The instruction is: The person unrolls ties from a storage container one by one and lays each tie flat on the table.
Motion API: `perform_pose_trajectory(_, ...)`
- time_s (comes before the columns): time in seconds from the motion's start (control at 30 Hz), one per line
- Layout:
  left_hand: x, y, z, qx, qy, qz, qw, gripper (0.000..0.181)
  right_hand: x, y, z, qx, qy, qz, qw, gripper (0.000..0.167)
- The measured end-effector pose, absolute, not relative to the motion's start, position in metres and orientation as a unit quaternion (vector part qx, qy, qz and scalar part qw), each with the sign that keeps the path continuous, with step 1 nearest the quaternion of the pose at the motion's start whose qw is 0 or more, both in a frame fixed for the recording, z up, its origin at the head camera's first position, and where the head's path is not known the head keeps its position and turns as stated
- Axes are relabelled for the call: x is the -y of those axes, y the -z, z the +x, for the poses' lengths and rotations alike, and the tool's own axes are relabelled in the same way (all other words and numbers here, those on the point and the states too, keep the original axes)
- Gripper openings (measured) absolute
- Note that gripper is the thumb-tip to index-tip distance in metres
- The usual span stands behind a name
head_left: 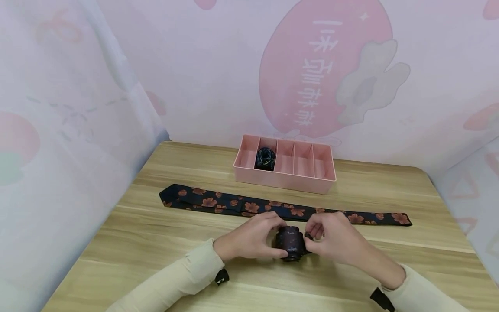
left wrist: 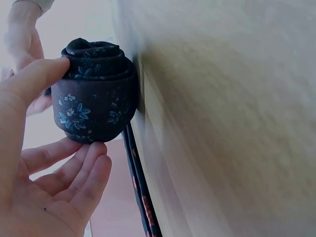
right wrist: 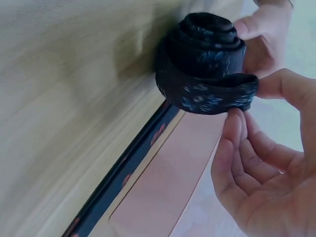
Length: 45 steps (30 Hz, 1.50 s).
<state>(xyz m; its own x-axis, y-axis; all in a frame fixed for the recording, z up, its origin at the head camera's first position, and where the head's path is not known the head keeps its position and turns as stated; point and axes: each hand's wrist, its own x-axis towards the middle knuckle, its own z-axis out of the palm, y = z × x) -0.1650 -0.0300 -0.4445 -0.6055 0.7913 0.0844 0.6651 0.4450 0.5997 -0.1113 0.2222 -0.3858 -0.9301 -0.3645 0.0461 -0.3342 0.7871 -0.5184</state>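
A dark rolled necktie (head_left: 290,243) with small blue-white flowers (left wrist: 74,114) stands on the table between both hands. My left hand (head_left: 255,237) holds the roll from the left, thumb on the near side and fingertips on the far side. On the right, my right hand (head_left: 338,238) pinches the tie's loose end (right wrist: 241,94) between thumb and fingers, slightly away from the coil. Behind the hands a second necktie (head_left: 251,207), dark with orange flowers, lies stretched out flat across the table.
A pink divided box (head_left: 280,178) stands at the back of the table. Its second compartment from the left contains another dark rolled tie (head_left: 266,159). A printed pink-and-white cloth (head_left: 218,86) hangs behind the wooden table (head_left: 156,255).
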Motion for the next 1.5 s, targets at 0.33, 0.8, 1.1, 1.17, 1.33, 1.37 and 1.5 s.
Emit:
perform_pose_trajectory(0.33, 0.047, 0.446, -0.17, -0.839, -0.325, 0.415, 0.135, 0.06, -0.277, 0.406, -0.106, -0.95, 0.273, -0.139, 0.056, 0.014)
perform_pose_trajectory(0.8, 0.022, 0.417, -0.172, -0.853, -0.217, 0.462, 0.105, 0.072, -0.262, 0.423, -0.106, -0.938, 0.21, -0.274, 0.012, 0.019)
perform_pose_trajectory(1.1, 0.011, 0.415, -0.169, -0.856, -0.172, 0.479, 0.089, 0.062, -0.266, 0.433, -0.11, -0.942, 0.204, -0.262, 0.046, 0.013)
perform_pose_trajectory(1.17, 0.021, 0.416, -0.171, -0.856, -0.187, 0.473, 0.094, 0.058, -0.271, 0.433, -0.111, -0.943, 0.2, -0.263, 0.047, 0.013)
perform_pose_trajectory(1.33, 0.045, 0.422, -0.172, -0.86, -0.212, 0.45, 0.115, 0.055, -0.294, 0.435, -0.112, -0.941, 0.197, -0.271, 0.041, 0.017)
perform_pose_trajectory(1.37, 0.049, 0.424, -0.172, -0.862, -0.214, 0.445, 0.117, 0.055, -0.3, 0.435, -0.112, -0.941, 0.195, -0.273, 0.036, 0.019)
perform_pose_trajectory(1.5, 0.061, 0.427, -0.17, -0.866, -0.218, 0.434, 0.118, 0.054, -0.319, 0.439, -0.109, -0.944, 0.179, -0.277, 0.007, 0.022)
